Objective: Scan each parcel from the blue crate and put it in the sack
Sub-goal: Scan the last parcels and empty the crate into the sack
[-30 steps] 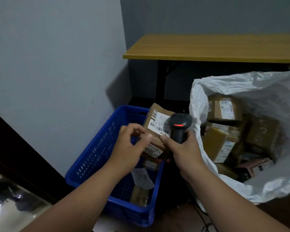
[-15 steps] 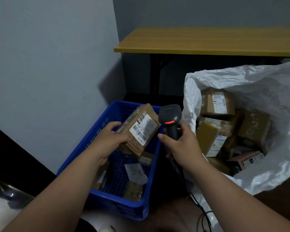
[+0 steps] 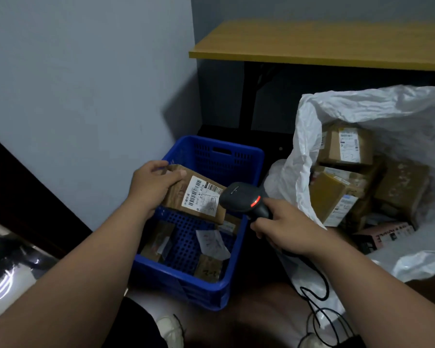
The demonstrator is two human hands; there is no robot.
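Up close, the left hand (image 3: 154,185) grips a brown cardboard parcel (image 3: 194,194) by its far left end, fingers curled over the top edge and thumb along the near face, holding it tilted above the blue crate (image 3: 183,285). The parcel's white shipping label (image 3: 201,195) faces up, with barcodes and some handwritten marks on it. Just right of it, the right hand (image 3: 285,228) is wrapped around the handle of a black barcode scanner (image 3: 246,200), whose head points left at the label and nearly touches the parcel's right end; a red light (image 3: 255,202) glows on the scanner's back. A black cable (image 3: 314,292) runs from below the right hand down toward the floor in loose loops.

Beneath the left hand and the parcel, the crate holds a few more small brown parcels (image 3: 158,241) and a pale padded packet (image 3: 212,243) on its perforated bottom. To the right of the right hand, the white sack (image 3: 309,136) stands open, with several brown boxes (image 3: 345,146) carrying labels piled inside and a pink carton (image 3: 384,236) near its lower edge. Beyond both hands, a wooden counter (image 3: 319,43) on dark legs stands against the grey wall. Near the bottom edge, pale shoes (image 3: 170,330) show between the forearms.
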